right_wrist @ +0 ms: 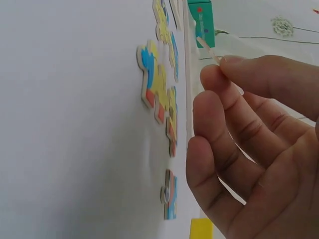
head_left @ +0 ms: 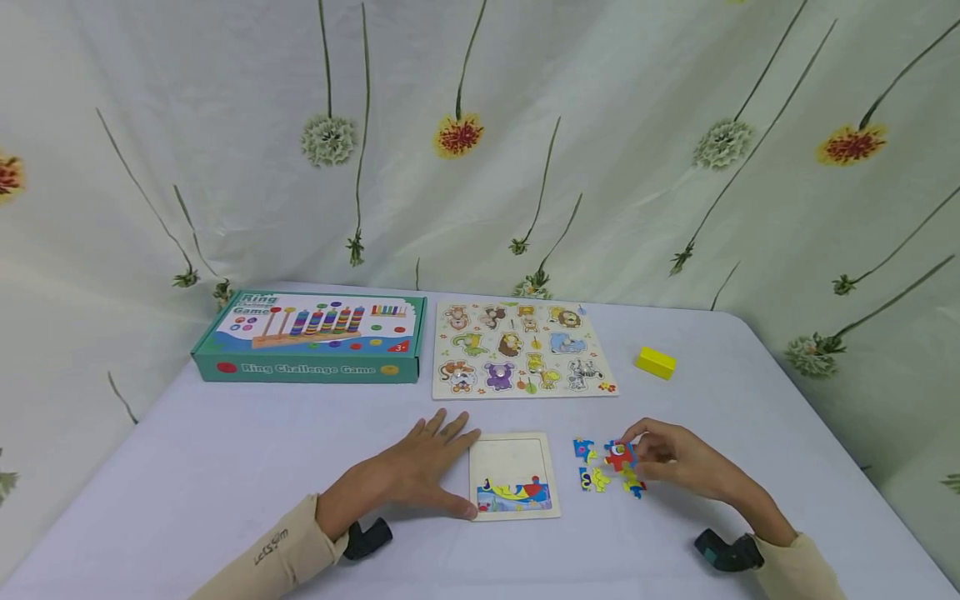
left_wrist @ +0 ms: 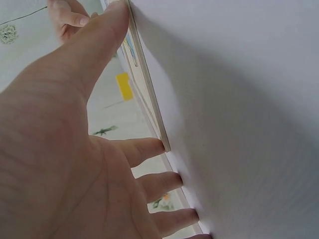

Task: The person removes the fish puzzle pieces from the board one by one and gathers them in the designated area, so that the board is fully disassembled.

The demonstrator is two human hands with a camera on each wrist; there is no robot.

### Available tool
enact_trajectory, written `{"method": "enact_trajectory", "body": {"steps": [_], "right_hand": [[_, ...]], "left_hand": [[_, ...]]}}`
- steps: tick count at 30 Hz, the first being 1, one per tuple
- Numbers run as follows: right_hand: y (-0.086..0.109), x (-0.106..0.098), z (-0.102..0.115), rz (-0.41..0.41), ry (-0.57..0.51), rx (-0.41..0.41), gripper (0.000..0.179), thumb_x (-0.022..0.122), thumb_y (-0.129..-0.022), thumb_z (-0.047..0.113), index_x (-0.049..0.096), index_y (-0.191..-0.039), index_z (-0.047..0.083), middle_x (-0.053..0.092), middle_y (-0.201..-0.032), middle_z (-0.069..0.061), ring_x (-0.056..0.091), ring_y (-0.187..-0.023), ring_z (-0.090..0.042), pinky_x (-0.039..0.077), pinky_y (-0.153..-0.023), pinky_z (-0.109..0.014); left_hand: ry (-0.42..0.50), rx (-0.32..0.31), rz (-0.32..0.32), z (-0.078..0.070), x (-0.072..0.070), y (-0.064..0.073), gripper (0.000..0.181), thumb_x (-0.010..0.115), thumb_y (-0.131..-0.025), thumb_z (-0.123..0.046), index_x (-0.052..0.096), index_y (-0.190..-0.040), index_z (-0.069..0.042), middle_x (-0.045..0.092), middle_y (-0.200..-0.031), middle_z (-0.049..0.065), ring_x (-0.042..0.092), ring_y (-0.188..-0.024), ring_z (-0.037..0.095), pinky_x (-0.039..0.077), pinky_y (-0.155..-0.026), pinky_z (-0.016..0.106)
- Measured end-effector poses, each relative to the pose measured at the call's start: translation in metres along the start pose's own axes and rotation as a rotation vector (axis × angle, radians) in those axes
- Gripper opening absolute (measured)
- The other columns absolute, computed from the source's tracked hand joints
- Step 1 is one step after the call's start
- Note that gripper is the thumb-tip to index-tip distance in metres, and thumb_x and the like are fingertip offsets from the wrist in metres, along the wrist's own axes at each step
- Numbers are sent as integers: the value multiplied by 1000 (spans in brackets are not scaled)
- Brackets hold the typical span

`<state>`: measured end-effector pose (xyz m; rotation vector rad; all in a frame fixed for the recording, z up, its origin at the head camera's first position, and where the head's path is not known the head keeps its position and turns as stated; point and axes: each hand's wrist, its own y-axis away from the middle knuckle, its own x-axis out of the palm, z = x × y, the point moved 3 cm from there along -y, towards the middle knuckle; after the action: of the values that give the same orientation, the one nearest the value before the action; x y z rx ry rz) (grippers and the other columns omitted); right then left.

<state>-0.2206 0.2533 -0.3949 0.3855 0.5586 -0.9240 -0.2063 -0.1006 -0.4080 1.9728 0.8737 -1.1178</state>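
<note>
My left hand (head_left: 422, 465) lies spread on the table, with thumb and forefinger touching the left edge of a small wooden puzzle board (head_left: 510, 460). In the board's tray, assembled pieces (head_left: 517, 494) form a strip of blue, yellow and red along the bottom. My right hand (head_left: 678, 460) pinches a thin puzzle piece (right_wrist: 206, 46) between thumb and forefinger; it shows nearly edge-on in the right wrist view. Loose pieces lie below and beside that hand, among them a yellow, blue and red one (right_wrist: 153, 82) and one bearing an eye (right_wrist: 170, 194).
Behind the board lies a larger wooden animal puzzle (head_left: 525, 350). A green Ring Challenge Game box (head_left: 315, 337) stands at the back left. At the right is a yellow block (head_left: 656, 362). A flowered cloth (head_left: 600, 167) hangs behind the white table (head_left: 247, 450).
</note>
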Motion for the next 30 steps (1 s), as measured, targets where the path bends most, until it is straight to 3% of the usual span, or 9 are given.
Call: {"method": "enact_trajectory", "body": {"steps": [9,18,23,30], "right_hand": [[16,-16,-17,-2,-18,-9,27,65,-88,7,55,-113,0,60,-78,0,56,-70,-12,43,-63,-24],[29,-28,-35,82,-101,33,26,61,-91,5,51,-114,-3,59,-78,-3,57,-69,-15,42,-65,-24],[32,-29,-41,112,-101,78,26,63,-90,8,52,-112,-2,58,-79,-2,54,-70,-10,40,-64,-23],[32,-27,-41,114,-108,50,27,64,-90,7,53,-111,-5,59,-78,-3,52,-67,-7,40,-62,-23]], "left_hand": [[-3,3,3,0,1,0,102,71,-70,-67,31,-151,-17,18,-160,8,6,-147,37,11,-116,56],[-5,-1,2,0,0,-1,102,71,-71,-66,32,-151,-17,18,-160,8,6,-147,37,11,-116,56],[-2,-6,5,0,0,-1,102,71,-71,-66,31,-151,-17,18,-160,7,5,-147,36,10,-117,55],[-9,-3,8,2,1,-1,103,70,-71,-67,30,-151,-17,16,-160,7,4,-147,36,10,-117,56]]}}
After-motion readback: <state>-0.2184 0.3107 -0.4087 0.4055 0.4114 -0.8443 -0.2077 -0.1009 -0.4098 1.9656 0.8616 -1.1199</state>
